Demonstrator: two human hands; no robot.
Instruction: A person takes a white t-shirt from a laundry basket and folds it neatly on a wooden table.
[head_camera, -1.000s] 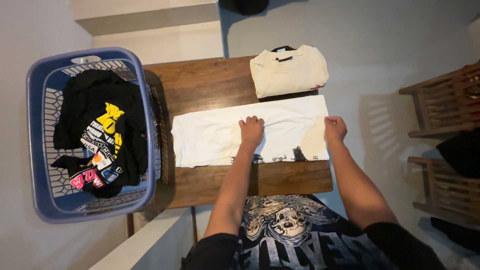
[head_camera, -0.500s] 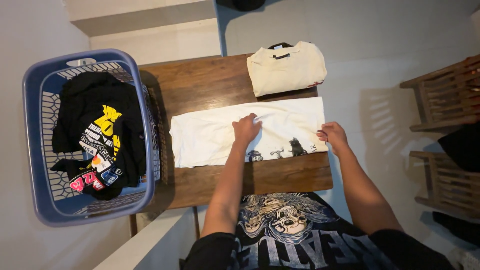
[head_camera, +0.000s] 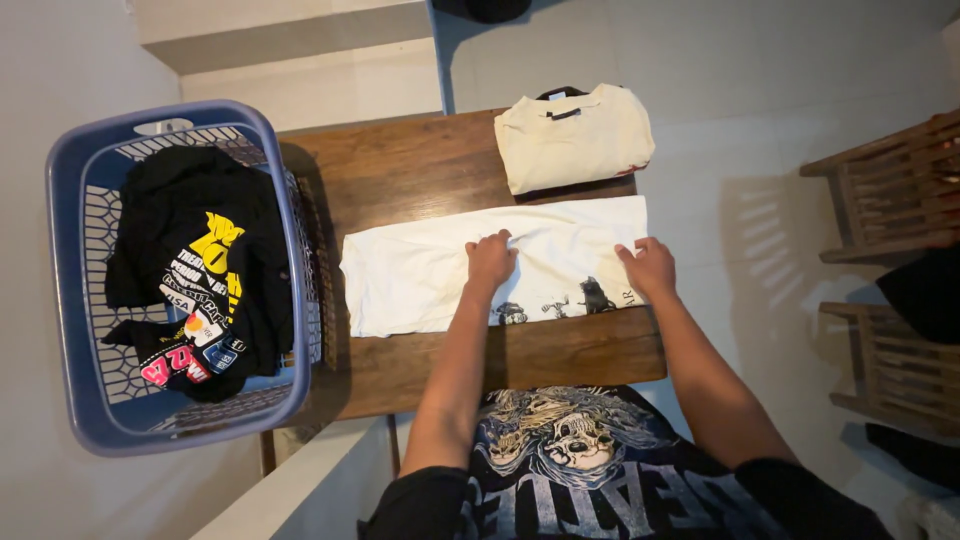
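Note:
A white T-shirt (head_camera: 420, 270), folded into a long strip with a dark print along its near edge, lies across a small wooden table (head_camera: 400, 170). My left hand (head_camera: 490, 260) presses on the strip's middle with fingers bunched on the cloth. At the strip's right end my right hand (head_camera: 650, 268) rests on the fabric, fingers curled over it. A folded cream shirt (head_camera: 572, 135) lies at the table's far right corner, just beyond the white one.
A blue laundry basket (head_camera: 70, 300) stands left of the table with black printed garments (head_camera: 195, 270) in it. Wooden slatted furniture (head_camera: 890, 200) with dark clothes stands at the right. A pale ledge (head_camera: 300, 490) runs along the near left.
My right hand slid from the strip's far right corner toward me and inward onto the cloth. My left hand shifted slightly left. More of the dark print shows along the near edge.

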